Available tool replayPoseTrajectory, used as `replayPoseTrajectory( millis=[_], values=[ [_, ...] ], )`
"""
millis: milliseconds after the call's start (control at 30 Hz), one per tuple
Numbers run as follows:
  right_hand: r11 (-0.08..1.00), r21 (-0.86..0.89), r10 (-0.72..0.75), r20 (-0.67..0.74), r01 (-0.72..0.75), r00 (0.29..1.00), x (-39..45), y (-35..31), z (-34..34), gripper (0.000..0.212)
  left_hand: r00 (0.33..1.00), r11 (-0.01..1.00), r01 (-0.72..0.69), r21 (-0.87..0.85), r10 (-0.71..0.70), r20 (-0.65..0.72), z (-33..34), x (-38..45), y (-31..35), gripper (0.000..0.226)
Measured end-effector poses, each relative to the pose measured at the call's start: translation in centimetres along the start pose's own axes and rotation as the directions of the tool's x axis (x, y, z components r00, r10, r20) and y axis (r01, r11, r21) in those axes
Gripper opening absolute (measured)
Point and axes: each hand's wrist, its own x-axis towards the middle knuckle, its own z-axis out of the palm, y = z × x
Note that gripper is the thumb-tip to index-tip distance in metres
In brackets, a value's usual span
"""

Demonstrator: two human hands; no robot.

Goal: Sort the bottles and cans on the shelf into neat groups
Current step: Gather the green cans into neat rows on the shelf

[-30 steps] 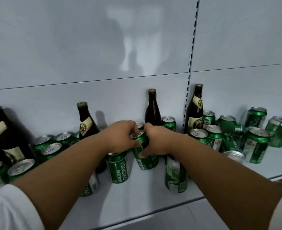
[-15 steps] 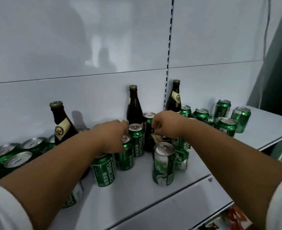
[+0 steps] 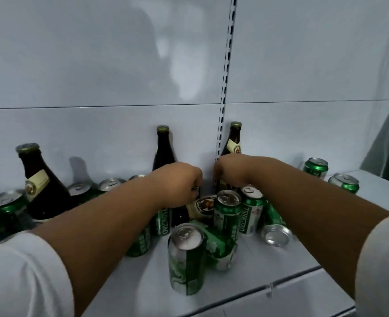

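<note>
Green cans and brown bottles stand on a white shelf (image 3: 246, 277). My left hand (image 3: 177, 184) is curled down over the top of an upright green can (image 3: 162, 223) in the middle cluster. My right hand (image 3: 232, 171) is curled against the shoulder of the right brown bottle (image 3: 234, 138) by the back panel; its fingers are hidden. A bottle's labelled lower body (image 3: 200, 207) shows between the hands. A second brown bottle (image 3: 162, 147) stands behind my left hand, a third (image 3: 38, 184) at the left.
An upright can (image 3: 186, 259) stands nearest the shelf's front edge, with a can on its side (image 3: 221, 248) behind it and another tipped can (image 3: 277, 234) to the right. More cans line the back left (image 3: 6, 202) and far right (image 3: 343, 183).
My view has swung right and closer. Both hands let go of the can they held together; the left moved onto another can, the right reached back to the right bottle.
</note>
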Motion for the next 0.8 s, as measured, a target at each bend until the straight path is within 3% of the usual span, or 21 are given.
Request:
replayPoseTrajectory(
  millis=[133,267,433,600,800],
  values=[
    [0.999,0.045,-0.026,0.007,0.026,1.0,0.2,3.6,1.1,0.029,0.99,0.989,0.051,0.139,-0.068,0.125,1.2,3.8,1.8,0.023],
    [0.998,-0.037,-0.037,0.106,0.041,0.994,0.7,5.2,2.0,0.029,0.963,0.968,0.064,0.241,-0.124,0.241,2.6,5.8,2.7,0.023],
    [0.992,-0.09,-0.069,0.16,0.084,0.985,1.5,7.6,2.4,0.022,0.943,0.94,-0.022,0.34,-0.093,0.319,3.0,6.9,3.5,0.027],
    [0.994,-0.022,-0.105,0.159,0.11,0.982,0.6,9.4,1.8,0.032,0.929,0.941,-0.09,0.325,-0.038,0.367,3.4,8.5,3.4,0.06],
    [0.986,0.026,-0.168,0.109,0.167,0.98,0.8,10.0,2.4,0.034,0.851,0.991,-0.068,0.118,-0.004,0.525,5.2,8.7,2.7,0.069]
  ],
)
